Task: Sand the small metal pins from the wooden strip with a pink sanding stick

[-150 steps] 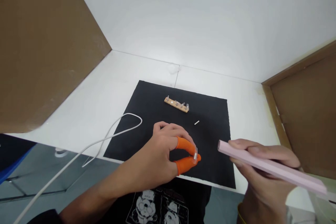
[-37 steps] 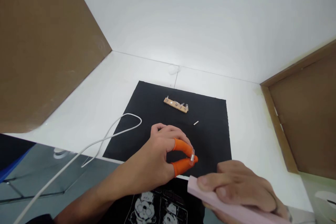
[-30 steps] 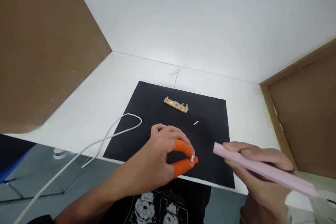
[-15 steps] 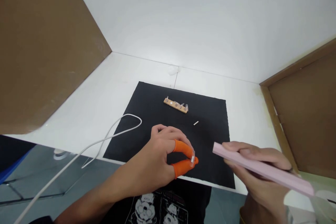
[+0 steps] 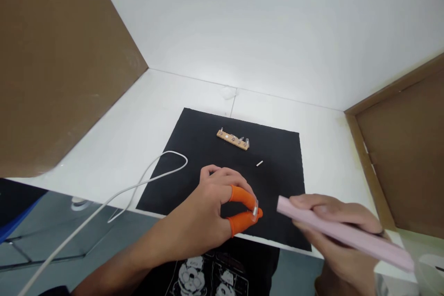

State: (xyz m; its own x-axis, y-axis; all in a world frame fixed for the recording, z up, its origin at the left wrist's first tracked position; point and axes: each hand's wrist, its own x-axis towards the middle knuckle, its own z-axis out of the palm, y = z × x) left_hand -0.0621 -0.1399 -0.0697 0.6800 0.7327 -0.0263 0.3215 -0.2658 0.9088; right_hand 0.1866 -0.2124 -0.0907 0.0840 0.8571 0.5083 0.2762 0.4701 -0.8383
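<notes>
My left hand (image 5: 211, 206) hovers over the near edge of a black mat (image 5: 208, 138). Its thumb and forefinger wear orange finger cots and pinch a small clear piece (image 5: 255, 209). My right hand (image 5: 342, 240) is at the lower right, closed around a long flat pink bar (image 5: 343, 233). The bar's far end points toward the clear piece and stops a short gap from it. Farther back on the mat lies a small tan strip (image 5: 233, 139) with several clear pieces standing on it. A tiny white stub (image 5: 259, 163) lies to the strip's near right.
A white cable (image 5: 138, 185) loops over the mat's left corner and trails off the white tabletop (image 5: 145, 111). Brown cardboard panels (image 5: 58, 64) stand at left and right (image 5: 405, 157), with a white wall behind. A clear container rim (image 5: 430, 266) shows at the lower right.
Over the last second, my right hand has shifted the pink bar slightly left and down, toward the pinched piece. My left hand has kept still.
</notes>
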